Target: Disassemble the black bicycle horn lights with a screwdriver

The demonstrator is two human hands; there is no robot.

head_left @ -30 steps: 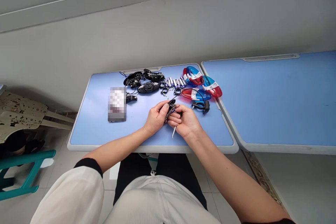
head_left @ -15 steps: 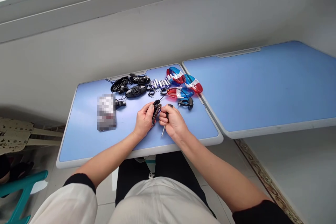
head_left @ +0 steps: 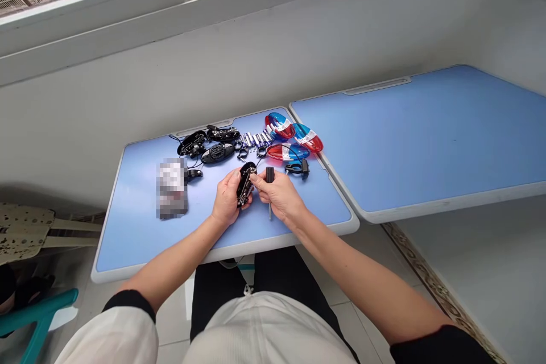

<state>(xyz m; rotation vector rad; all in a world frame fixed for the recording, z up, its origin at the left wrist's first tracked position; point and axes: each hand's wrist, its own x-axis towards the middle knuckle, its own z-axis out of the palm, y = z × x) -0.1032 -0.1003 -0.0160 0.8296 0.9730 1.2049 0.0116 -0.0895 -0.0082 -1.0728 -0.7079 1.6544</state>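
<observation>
My left hand (head_left: 227, 196) is closed around a black oval housing (head_left: 244, 186), its open side with inner metal parts turned up towards me. In my right hand (head_left: 281, 193) is a screwdriver (head_left: 270, 175) with a black handle, its metal shaft pointing down below the fingers. The right thumb and fingertip touch the upper right edge of the housing. Just beyond the hands lie several batteries (head_left: 255, 140) and red-and-blue lamp covers (head_left: 288, 152). A black clamp piece (head_left: 297, 169) rests right of my right hand.
Two more open black housings (head_left: 191, 143) and a closed black oval unit (head_left: 218, 152) lie at the back left. A blurred packet (head_left: 172, 189) lies left of my hands. Another blue table (head_left: 418, 142) adjoins on the right, and a wall runs behind.
The housing has turned so its open inside faces me more. The screwdriver stands more upright in my right hand, and its handle now shows above the fingers.
</observation>
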